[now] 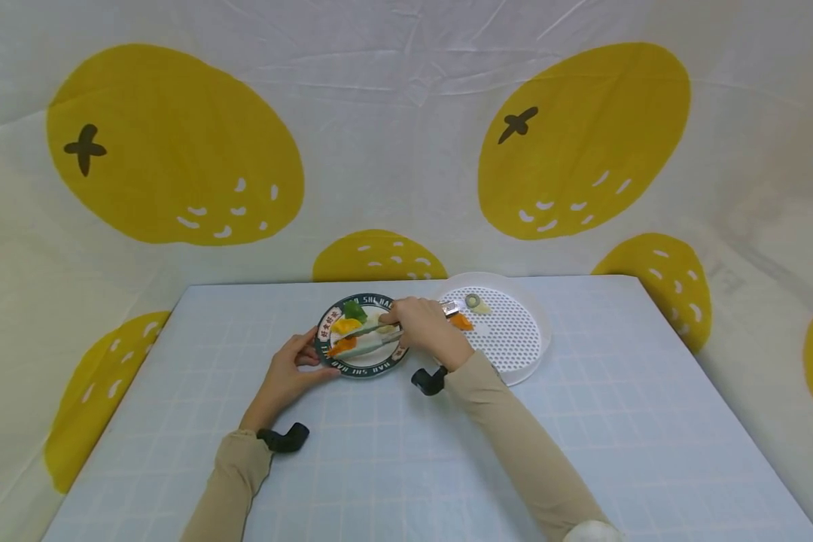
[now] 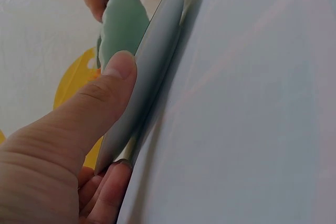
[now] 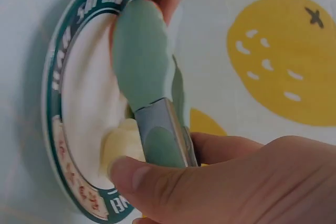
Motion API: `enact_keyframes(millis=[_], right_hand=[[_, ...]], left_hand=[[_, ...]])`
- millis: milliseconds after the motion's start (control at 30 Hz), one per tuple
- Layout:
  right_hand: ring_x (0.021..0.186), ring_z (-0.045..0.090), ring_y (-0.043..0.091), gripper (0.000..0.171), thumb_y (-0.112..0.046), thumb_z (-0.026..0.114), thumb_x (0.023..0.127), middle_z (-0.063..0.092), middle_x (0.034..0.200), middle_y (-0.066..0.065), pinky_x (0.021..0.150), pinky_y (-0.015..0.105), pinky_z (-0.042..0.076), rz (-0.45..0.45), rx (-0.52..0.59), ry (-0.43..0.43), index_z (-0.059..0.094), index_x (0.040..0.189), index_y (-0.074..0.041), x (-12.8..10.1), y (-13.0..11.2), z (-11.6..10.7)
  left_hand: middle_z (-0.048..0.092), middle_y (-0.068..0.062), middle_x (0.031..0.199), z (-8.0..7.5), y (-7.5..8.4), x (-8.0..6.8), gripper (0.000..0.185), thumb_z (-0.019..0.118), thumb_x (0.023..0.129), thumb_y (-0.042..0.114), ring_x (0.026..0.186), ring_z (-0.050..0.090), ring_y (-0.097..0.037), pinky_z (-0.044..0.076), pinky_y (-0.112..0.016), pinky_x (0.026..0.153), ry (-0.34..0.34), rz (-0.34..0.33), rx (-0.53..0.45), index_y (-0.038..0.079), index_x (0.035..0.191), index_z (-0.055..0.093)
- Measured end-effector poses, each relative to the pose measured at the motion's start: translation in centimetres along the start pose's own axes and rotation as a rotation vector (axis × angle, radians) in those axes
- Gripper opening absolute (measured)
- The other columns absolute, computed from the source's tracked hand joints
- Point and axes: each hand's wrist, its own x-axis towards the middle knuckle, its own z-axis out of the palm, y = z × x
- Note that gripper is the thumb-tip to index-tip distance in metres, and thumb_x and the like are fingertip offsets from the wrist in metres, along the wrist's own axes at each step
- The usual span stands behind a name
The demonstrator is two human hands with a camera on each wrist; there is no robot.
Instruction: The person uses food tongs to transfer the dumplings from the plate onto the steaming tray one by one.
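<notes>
A round plate (image 1: 325, 352) with a dark green lettered rim sits mid-table and carries orange, yellow and green food pieces (image 1: 347, 326). My left hand (image 1: 291, 370) grips the plate's near left edge, thumb on the rim (image 2: 152, 77). My right hand (image 1: 416, 322) holds metal tongs (image 1: 369, 336) with pale green silicone tips (image 3: 139, 56) over the plate (image 3: 68, 103). A pale food piece (image 3: 123, 142) lies by the tongs in the right wrist view. Whether the tips hold anything is hidden.
A white perforated round tray (image 1: 515, 339) sits right of the plate, with an orange piece (image 1: 462, 322) and a small greenish slice (image 1: 474, 302) on it. The pale blue gridded tablecloth (image 1: 413, 459) covers the table. A backdrop printed with yellow fruit surrounds it.
</notes>
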Motion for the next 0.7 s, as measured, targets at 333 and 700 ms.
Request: enact_keyframes(millis=[333,700], right_hand=[[0.101,0.062,0.023,0.053,-0.017,0.086,0.077,0.068,0.113,-0.002,0.076,0.038,0.051,-0.025,0.062,0.006,0.071,0.126,-0.026,-0.5,1.0,1.3],[0.096,0.063,0.022,0.050,-0.024,0.087,0.077,0.069,0.111,-0.003,0.071,0.038,0.051,-0.040,0.088,0.061,0.072,0.125,-0.024,-1.2,1.1,1.7]], left_hand=[[0.056,-0.009,0.114,-0.1,-0.2,0.1,0.098,0.089,0.073,0.035,0.097,0.057,-0.021,0.051,-0.017,0.085,0.003,0.012,0.000,0.007,0.152,0.039],[0.056,-0.009,0.115,-0.1,-0.4,0.0,0.099,0.089,0.072,0.037,0.097,0.057,-0.020,0.052,-0.018,0.085,0.001,0.006,0.010,0.007,0.152,0.039]])
